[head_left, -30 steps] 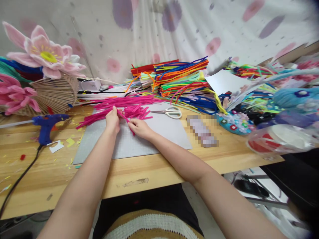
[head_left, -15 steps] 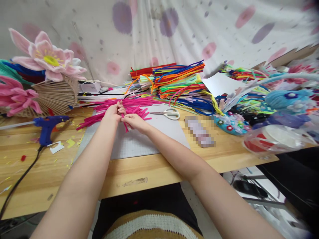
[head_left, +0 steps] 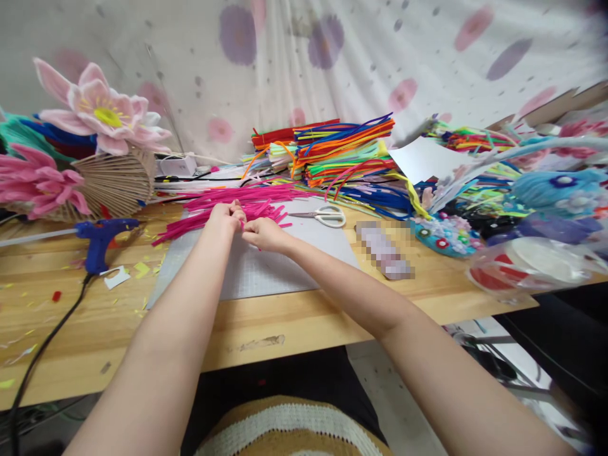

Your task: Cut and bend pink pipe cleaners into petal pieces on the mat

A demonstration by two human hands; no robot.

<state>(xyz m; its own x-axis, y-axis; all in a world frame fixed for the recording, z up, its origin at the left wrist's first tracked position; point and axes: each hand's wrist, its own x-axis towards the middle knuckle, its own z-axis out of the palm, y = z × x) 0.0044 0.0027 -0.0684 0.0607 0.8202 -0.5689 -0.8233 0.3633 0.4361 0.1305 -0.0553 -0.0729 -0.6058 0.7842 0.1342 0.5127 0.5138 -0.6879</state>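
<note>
My left hand [head_left: 227,217] is closed in a pinch over the grey cutting mat [head_left: 285,272]. Close beside it, my right hand [head_left: 266,235] is pinched too, its fingertips almost touching the left ones. A little of a magenta pipe cleaner [head_left: 242,225] shows between the two hands; the rest of it is hidden by the fingers. Just behind lies a loose pile of magenta pipe cleaners [head_left: 194,225], spread over the back of the mat. White-handled scissors [head_left: 327,216] rest on the mat to the right of my hands.
A blue glue gun [head_left: 97,247] with a black cord lies at left, near a pink pipe-cleaner flower [head_left: 102,114]. Bundles of coloured pipe cleaners [head_left: 342,152] are stacked at the back. At right are a blurred-out oblong object [head_left: 384,250] and a plastic-wrapped roll [head_left: 527,269].
The magenta stem end that hung below my fingers is now mostly hidden. My hands have shifted slightly relative to each other, and the whole view has moved a little.
</note>
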